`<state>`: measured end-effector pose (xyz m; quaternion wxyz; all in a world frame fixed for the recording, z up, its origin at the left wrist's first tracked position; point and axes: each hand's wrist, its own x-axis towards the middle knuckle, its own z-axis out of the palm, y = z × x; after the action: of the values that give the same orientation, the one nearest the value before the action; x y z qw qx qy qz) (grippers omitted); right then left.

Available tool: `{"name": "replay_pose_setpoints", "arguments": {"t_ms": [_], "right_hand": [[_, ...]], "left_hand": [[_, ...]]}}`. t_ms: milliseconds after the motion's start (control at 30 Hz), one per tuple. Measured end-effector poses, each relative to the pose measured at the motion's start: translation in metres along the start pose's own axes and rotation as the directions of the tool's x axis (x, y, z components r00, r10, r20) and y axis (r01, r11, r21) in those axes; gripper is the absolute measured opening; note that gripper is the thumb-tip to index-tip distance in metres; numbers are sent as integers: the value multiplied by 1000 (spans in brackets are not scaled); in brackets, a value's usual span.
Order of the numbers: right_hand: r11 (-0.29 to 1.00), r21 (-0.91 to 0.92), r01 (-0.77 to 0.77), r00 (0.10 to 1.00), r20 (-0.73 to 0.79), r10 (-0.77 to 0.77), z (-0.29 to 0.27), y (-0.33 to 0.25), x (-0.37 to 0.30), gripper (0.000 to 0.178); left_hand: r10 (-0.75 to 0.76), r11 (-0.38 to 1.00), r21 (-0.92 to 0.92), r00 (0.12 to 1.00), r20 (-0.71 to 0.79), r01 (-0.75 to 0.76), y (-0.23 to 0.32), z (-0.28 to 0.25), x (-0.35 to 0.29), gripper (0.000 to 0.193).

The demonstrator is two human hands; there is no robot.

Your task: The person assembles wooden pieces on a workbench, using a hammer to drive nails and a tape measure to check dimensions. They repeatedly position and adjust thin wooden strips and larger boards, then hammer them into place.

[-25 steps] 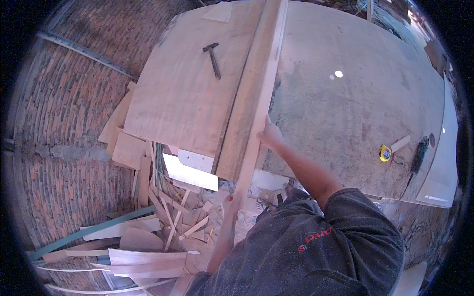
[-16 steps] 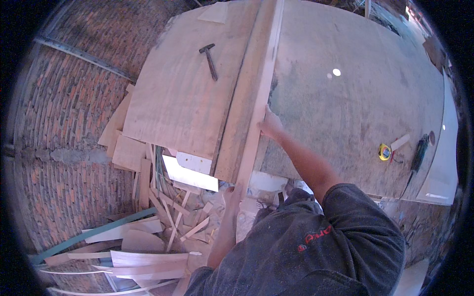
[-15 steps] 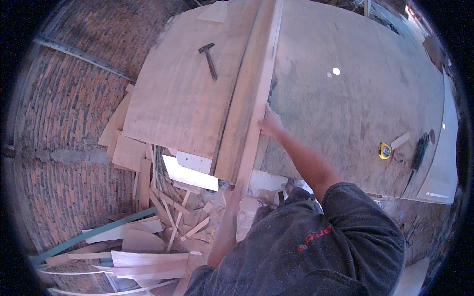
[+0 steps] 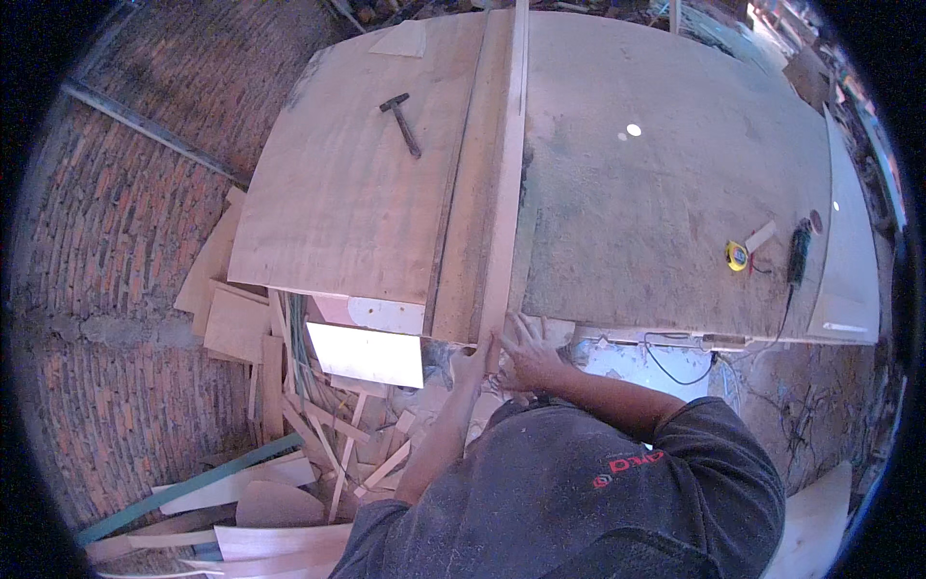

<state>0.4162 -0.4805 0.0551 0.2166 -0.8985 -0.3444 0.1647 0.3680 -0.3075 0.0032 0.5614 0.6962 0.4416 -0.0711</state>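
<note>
1. Shirt (image 4: 579, 482), dark grey and dusted with pale specks, fills the bottom of the view as the wearer leans toward large plywood sheets.
2. The left hand (image 4: 469, 365) is curled mostly closed around the left edge of a long pale wooden plank (image 4: 502, 222), at its near end.
3. The right hand (image 4: 531, 357) is just right of that same end, fingers fanned wide, with no closed grip showing. This spot is small and dim, so I cannot tell whether its palm presses the wood.
4. The plank runs from the hands, at the near edge of the sheets, away to the top of the view, along the right side of a tan board (image 4: 470, 241). For good control of so long a piece, I would keep its near end level, its long edge in line with the board, and the pressure even between both hands.
5. Compared with half a second ago, the right hand has left its hold farther up the plank and come back beside the left.
6. On the right plywood sheet (image 4: 666, 203), well apart from the hands, lie a yellow tape measure (image 4: 737, 255) and a dark corded power tool (image 4: 799, 256).
7. Farther off, a claw-less hammer (image 4: 400, 125) lies on the left plywood sheet (image 4: 338, 203).
</note>
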Motion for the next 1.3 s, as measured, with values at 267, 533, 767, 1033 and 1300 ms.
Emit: {"name": "replay_pose_setpoints", "arguments": {"t_ms": [267, 533, 767, 1033, 1300], "right_hand": [[976, -179, -127, 989, -99, 111, 42, -20, -1, 100], [969, -120, -214, 966, -172, 192, 41, -33, 6, 85], [968, -144, -205, 972, -145, 184, 26, -35, 8, 82], [973, -146, -176, 969, -199, 145, 30, -28, 12, 78], [980, -141, -143, 968, -225, 109, 29, -25, 12, 66]], "left_hand": [[389, 654, 632, 901, 192, -417, 7, -66, -22, 47], [670, -87, 542, 353, 653, -836, 36, -76, -32, 62], [583, -337, 597, 336, 740, -728, 32, -56, -4, 66], [529, -300, 601, 395, 751, -741, 38, -47, 0, 44], [546, -250, 598, 399, 737, -762, 38, -47, -3, 45]]}}
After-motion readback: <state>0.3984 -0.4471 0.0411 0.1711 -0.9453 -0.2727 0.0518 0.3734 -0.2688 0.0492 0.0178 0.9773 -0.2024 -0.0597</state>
